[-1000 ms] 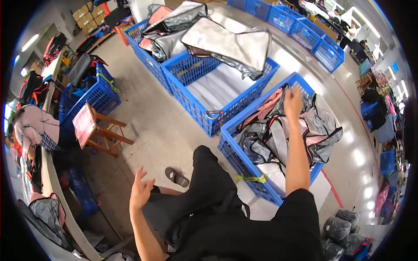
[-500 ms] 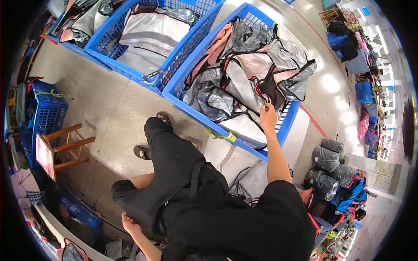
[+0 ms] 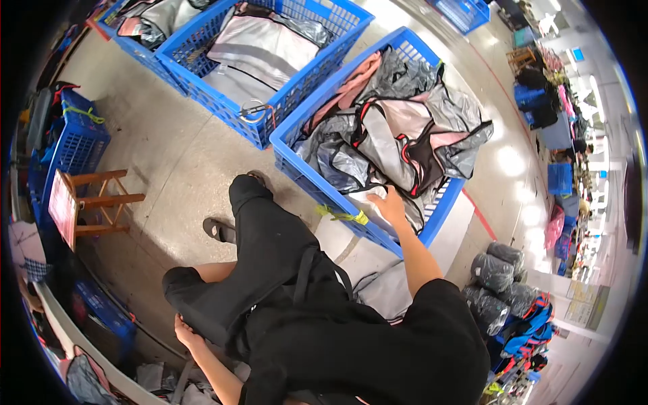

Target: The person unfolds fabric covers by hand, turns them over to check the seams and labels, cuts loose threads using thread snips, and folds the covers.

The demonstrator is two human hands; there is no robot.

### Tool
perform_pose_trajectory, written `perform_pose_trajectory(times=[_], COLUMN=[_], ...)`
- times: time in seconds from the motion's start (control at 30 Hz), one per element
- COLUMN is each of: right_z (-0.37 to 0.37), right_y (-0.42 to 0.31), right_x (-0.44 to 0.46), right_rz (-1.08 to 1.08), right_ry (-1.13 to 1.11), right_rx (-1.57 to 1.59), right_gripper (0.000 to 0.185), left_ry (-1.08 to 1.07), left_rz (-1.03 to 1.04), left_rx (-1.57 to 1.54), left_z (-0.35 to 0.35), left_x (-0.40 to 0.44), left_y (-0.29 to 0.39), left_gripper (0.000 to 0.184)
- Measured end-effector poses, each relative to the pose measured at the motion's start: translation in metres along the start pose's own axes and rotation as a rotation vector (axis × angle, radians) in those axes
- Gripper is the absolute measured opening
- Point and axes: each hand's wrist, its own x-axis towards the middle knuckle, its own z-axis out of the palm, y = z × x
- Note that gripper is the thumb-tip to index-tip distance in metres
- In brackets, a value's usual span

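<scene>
My right hand [image 3: 390, 206] is over the near end of a blue plastic basket [image 3: 324, 183], at a white fabric piece [image 3: 368, 200]. Its thumb stands apart from the fingers, and no piece is visibly gripped. Sewn silver-grey, pink and black fabric pieces [image 3: 395, 145] with dark binding and some red trim are heaped in this basket. One grey piece hangs over its right side. Low on the left, my left hand [image 3: 185, 332] hangs beside my knee, fingers loosely extended and holding nothing that I can see.
A second blue basket [image 3: 253, 120] with pale pieces stands left of the first, scissors [image 3: 254, 111] at its corner. A wooden stool [image 3: 101, 202] is at left. Wrapped dark bundles [image 3: 493, 273] lie at right. Yellow-green ties [image 3: 347, 216] hang on the near basket's rim.
My right hand has left the dark-edged piece and moved left and toward me, to the white piece. My left hand stays low by my leg. The view has shifted slightly.
</scene>
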Motion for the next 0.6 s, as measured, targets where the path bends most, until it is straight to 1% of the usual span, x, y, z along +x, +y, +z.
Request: perform_pose_trajectory(times=[0.03, 0.07, 0.13, 0.2, 0.23, 0.27, 0.3, 0.33, 0.37, 0.4, 0.43, 0.47, 0.53, 0.6], right_z=[0.006, 0.012, 0.002, -0.033, -0.067, -0.109, -0.139, -0.183, -0.217, -0.253, -0.286, -0.310, -0.353, -0.372], right_y=[0.000, -0.004, -0.012, -0.024, -0.048, -0.078, -0.082, -0.098, -0.112, -0.114, -0.153, -0.181, -0.222, -0.248], right_x=[-0.001, -0.002, 0.007, 0.032, 0.028, 0.020, 0.018, 0.012, -0.001, -0.008, -0.039, -0.066, -0.104, -0.124], right_rz=[-0.024, -0.076, 0.014, 0.081, 0.083, 0.080, -0.081, 0.009, -0.022, -0.090, -0.064, -0.188, -0.172, -0.407], right_ry=[0.087, 0.228, 0.251, 0.309, 0.312, 0.319, 0.507, 0.419, 0.530, 0.636, 0.599, 0.717, 0.707, 0.819], right_rx=[-0.056, -0.165, -0.267, -0.369, -0.381, -0.391, -0.368, -0.359, -0.390, -0.444, -0.277, -0.323, -0.145, 0.123], right_gripper=[0.078, 0.077, 0.079, 0.078, 0.082, 0.086, 0.085, 0.082, 0.081, 0.080, 0.077, 0.069, 0.062, 0.058], left_ry=[-0.020, -0.048, -0.051, -0.244, -0.302, -0.294, -0.214, -0.133, -0.127, -0.163, -0.200, -0.199, -0.259, -0.199], left_rz=[-0.009, -0.019, -0.052, -0.066, -0.063, -0.063, -0.066, -0.074, -0.084, -0.041, 0.003, -0.004, 0.145, 0.233], left_rx=[-0.049, -0.102, -0.129, -0.213, -0.222, -0.240, -0.164, -0.086, -0.104, -0.102, -0.100, -0.119, -0.041, 0.061], left_z=[0.001, 0.006, 0.001, -0.017, -0.009, -0.009, -0.012, -0.015, -0.019, -0.024, -0.025, -0.018, 0.009, 0.054], left_x=[-0.004, -0.006, 0.013, 0.014, -0.014, -0.014, -0.010, -0.003, 0.008, 0.022, 0.028, 0.027, 0.028, -0.003], left_y=[0.003, 0.001, -0.005, -0.010, 0.005, 0.012, 0.016, 0.017, 0.017, 0.018, 0.018, 0.017, 0.027, 0.041], left_gripper=[0.032, 0.032, 0.030, 0.026, 0.024, 0.024, 0.023, 0.023, 0.023, 0.024, 0.025, 0.025, 0.029, 0.033])
